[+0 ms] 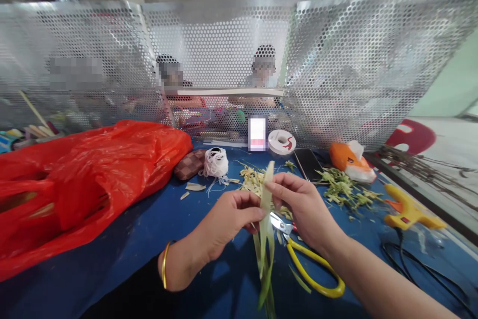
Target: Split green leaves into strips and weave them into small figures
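Observation:
A pale green leaf strip (266, 199) stands upright between my two hands, and its lower part hangs down in several narrow tails. My left hand (233, 217) pinches it around the middle, thumb against fingers. Higher up, near the strip's tip, my right hand (297, 197) grips its edge between thumb and fingers. Scissors with yellow handles (311, 271) lie on the table just below my right hand, their blades partly hidden behind the strip. Behind the hands is a heap of cut leaf scraps (252, 179).
A red plastic bag (149, 159) covers the left side. White string (215, 163), a ribbon spool (282, 143) and a phone (308, 163) sit along the back. At right are green scraps (341, 187), a tissue pack (351, 159) and a yellow glue gun (409, 209). People sit behind the perforated screen (224, 35).

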Demonstrator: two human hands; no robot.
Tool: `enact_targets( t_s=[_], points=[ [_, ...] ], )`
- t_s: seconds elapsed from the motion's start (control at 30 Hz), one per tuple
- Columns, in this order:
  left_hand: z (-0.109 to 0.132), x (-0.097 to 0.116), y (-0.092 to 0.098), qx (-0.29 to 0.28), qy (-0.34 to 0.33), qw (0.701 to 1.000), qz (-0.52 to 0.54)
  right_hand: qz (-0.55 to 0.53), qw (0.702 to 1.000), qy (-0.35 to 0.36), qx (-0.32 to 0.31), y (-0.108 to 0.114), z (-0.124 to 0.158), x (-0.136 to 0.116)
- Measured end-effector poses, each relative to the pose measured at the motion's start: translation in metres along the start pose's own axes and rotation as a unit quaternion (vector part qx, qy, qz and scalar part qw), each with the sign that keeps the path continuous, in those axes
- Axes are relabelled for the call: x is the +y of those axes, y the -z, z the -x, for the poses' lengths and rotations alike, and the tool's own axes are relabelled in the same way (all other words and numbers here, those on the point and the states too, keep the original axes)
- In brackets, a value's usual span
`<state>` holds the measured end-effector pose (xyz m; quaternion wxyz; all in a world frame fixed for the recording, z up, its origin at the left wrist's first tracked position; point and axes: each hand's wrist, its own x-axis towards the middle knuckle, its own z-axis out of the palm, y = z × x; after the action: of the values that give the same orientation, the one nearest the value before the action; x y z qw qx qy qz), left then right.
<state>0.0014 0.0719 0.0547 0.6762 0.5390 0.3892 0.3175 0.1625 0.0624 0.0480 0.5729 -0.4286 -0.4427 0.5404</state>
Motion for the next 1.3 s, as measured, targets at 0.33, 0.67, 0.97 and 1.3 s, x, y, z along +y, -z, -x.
enact_targets(
  t_s=[0.33, 0.67, 0.97, 1.3],
  points=[
    [-0.004, -0.008, -0.002, -0.021, 0.014, 0.990, 0.137, -0.085, 0.995, -0.045, -0.037, -0.004, 0.003, 0.011],
    [0.000, 0.002, -0.007, 0.113, -0.055, 0.991, 0.055, -0.013, 1.000, 0.001, 0.007, -0.005, 0.002, 0.013],
    [-0.001, 0.002, -0.008, 0.109, -0.060, 0.992, -0.029, 0.042, 0.999, 0.013, 0.005, -0.005, 0.003, 0.012],
    [0.000, 0.004, -0.008, 0.087, -0.052, 0.994, -0.030, 0.000, 0.998, -0.025, -0.065, -0.006, 0.005, 0.011]
  ],
)
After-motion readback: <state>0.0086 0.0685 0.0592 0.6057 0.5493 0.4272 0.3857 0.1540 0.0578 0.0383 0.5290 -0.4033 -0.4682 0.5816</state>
